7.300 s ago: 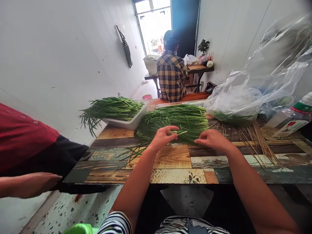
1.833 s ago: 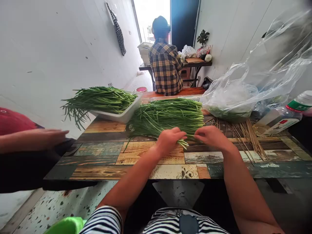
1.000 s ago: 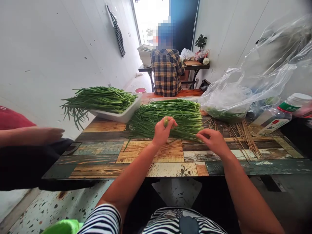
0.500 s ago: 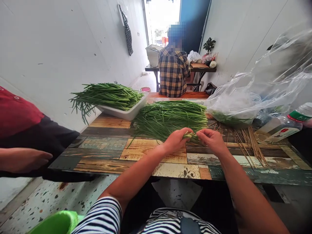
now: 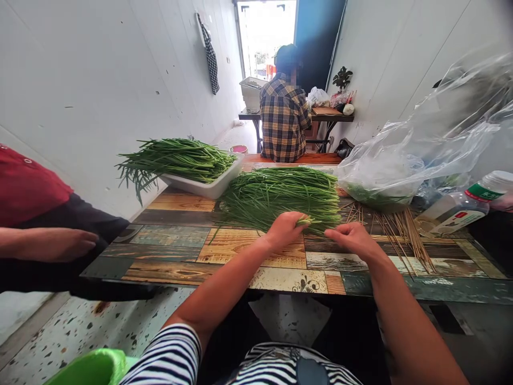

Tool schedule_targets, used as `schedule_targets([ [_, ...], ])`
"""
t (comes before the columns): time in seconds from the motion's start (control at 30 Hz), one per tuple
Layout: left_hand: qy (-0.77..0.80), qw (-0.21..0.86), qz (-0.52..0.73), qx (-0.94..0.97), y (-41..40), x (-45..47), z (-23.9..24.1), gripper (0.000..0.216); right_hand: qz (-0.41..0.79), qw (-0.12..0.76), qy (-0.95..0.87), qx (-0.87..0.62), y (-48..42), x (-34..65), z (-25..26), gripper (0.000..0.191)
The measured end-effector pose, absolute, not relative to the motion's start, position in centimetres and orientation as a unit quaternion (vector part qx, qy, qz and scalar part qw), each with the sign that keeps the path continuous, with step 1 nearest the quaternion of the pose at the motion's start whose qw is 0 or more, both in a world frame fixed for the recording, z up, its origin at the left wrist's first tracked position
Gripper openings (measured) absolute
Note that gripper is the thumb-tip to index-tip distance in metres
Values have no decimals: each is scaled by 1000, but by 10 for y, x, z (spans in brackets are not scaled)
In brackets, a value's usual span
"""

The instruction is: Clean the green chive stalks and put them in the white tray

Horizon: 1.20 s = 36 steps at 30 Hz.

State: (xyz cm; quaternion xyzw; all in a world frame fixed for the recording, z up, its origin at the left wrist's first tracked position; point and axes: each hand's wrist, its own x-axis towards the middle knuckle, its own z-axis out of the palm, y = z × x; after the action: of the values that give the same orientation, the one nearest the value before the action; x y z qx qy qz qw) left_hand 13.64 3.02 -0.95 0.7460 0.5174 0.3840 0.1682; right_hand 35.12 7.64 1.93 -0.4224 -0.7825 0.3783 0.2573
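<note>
My left hand [image 5: 284,230] is closed around a small bunch of garlic chives [image 5: 308,221], whose pale stem ends poke out toward the right. A short gap away, the thumb and fingers of my right hand [image 5: 352,238] are pressed together in a pinch; whatever they hold is too small to make out. Just behind both hands lies a broad pile of garlic chives [image 5: 280,192] on the patterned wooden table [image 5: 248,248]. Several thin wooden skewers [image 5: 414,240] are spread to the right of my right hand.
A white tray [image 5: 204,188] heaped with more chives stands at the back left. On the right are a clear plastic bag [image 5: 380,166] and a plastic bottle [image 5: 460,211]. One person [image 5: 42,214] stands at the left edge; another [image 5: 282,117] sits beyond the table, facing away.
My right hand has drawn back slightly to the right, leaving the stem ends. The left hand keeps its hold on the chives. The hand of the person at left has shifted right.
</note>
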Motion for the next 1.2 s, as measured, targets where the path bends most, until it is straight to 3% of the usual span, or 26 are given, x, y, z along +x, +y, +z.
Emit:
schedule_targets([
  [0.1, 513, 167, 363, 760, 30, 137, -12, 14, 318, 322, -808, -378, 69, 340, 28, 41],
  [0.2, 498, 162, 369, 768, 29, 138, -12, 17, 292, 325, -841, -320, 65, 329, 26, 36],
  [0.47, 507, 145, 435, 730, 25, 139, -4, 13, 411, 461, -642, -455, 81, 341, 6, 40],
  [0.6, 522, 215, 433, 703, 26, 135, -2, 26, 289, 409, -718, -484, 80, 350, 13, 46],
  [0.77, 503, 313, 480, 647, 30, 131, -3, 31, 232, 232, -839, -434, 80, 353, 5, 27],
  [0.83, 496, 356, 496, 617, 32, 130, -4, 29, 225, 205, -854, -422, 83, 354, 0, 25],
  [0.97, 489, 386, 520, 584, 34, 129, -5, 29, 238, 285, -833, -409, 84, 352, 1, 30],
  [1.07, 503, 337, 513, 608, 32, 130, -3, 28, 296, 329, -810, -384, 78, 348, 9, 34],
  [1.2, 506, 254, 457, 686, 29, 133, -2, 22, 353, 324, -798, -366, 72, 344, 13, 35],
])
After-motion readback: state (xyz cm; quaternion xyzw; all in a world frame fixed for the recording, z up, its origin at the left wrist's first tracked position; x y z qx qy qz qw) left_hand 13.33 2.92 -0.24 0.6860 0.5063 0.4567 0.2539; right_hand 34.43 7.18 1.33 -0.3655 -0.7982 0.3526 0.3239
